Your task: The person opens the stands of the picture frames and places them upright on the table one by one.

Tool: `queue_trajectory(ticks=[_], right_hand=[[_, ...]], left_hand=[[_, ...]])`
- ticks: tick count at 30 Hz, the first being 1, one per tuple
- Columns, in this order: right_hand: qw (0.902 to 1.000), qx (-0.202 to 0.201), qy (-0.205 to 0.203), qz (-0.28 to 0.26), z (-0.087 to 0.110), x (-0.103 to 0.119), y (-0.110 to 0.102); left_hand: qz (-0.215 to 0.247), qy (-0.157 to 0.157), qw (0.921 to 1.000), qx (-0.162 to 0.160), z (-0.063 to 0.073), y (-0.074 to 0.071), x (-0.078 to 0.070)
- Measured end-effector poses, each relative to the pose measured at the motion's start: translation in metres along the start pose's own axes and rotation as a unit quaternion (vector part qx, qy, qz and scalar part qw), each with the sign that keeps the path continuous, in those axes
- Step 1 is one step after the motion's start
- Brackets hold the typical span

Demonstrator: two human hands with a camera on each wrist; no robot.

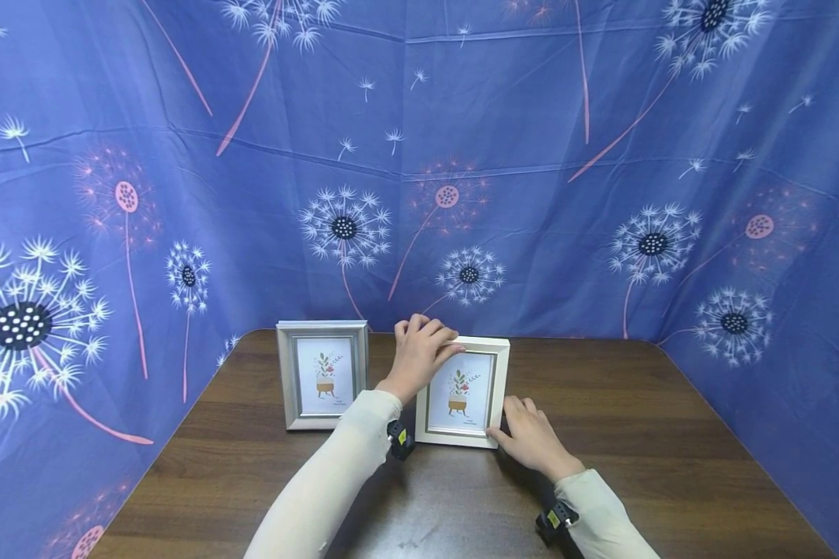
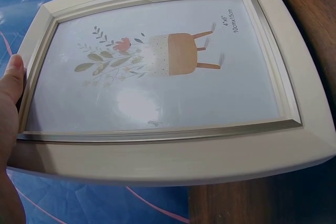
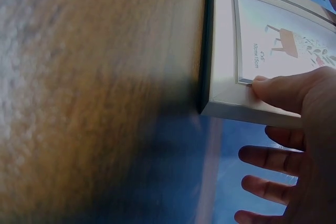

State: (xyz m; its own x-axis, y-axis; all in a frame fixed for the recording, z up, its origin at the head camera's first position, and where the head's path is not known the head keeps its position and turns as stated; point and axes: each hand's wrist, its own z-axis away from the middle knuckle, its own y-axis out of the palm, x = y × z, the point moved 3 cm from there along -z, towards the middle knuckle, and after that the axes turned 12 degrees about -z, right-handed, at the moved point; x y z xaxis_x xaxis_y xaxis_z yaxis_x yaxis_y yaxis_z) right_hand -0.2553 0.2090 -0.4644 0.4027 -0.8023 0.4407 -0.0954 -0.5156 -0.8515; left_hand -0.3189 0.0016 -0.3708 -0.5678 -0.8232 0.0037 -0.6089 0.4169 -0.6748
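A cream-white picture frame [image 1: 422, 419] stands upright on the table, its print showing a potted plant on legs. My left hand [image 1: 419, 349] holds its top edge, fingers over the top and thumb at the front. At the lower right corner, my right hand [image 1: 534, 439] grips the frame; in the right wrist view its thumb [image 3: 281, 90] presses the front border, with the other fingers spread beside and behind the edge. The left wrist view shows the frame's front close up, the left thumb [image 2: 13, 80] at its top edge. Left of it stands a silver-grey picture frame [image 1: 290, 380] with the same print.
Both frames stand on a dark brown wooden table [image 1: 657, 435], toward its far edge. A blue cloth [image 1: 545, 256] with dandelion patterns hangs behind the table and along both sides. Each wrist carries a small black camera [image 1: 400, 440].
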Motion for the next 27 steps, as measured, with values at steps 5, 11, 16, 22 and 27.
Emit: queue_trajectory(ticks=[5,11,16,22,27], right_hand=[[1.0,0.001,-0.003,0.004,0.0,0.001,-0.001],[1.0,0.005,0.002,0.002,0.0,0.001,-0.004],[1.0,0.002,0.004,0.003,0.0,0.001,-0.007],[1.0,-0.001,0.003,-0.004,0.002,0.001,-0.012],[0.9999,-0.009,-0.005,-0.006,0.006,0.002,-0.02]], left_hand=[[-0.01,0.004,0.9997,0.021,0.001,-0.001,0.0],[-0.039,0.016,0.9978,0.05,0.002,-0.001,0.001],[-0.041,0.027,0.9986,0.021,0.001,-0.006,0.001],[-0.045,0.043,0.998,0.012,0.004,-0.009,-0.001],[-0.031,0.043,0.9983,0.022,0.006,-0.014,-0.004]])
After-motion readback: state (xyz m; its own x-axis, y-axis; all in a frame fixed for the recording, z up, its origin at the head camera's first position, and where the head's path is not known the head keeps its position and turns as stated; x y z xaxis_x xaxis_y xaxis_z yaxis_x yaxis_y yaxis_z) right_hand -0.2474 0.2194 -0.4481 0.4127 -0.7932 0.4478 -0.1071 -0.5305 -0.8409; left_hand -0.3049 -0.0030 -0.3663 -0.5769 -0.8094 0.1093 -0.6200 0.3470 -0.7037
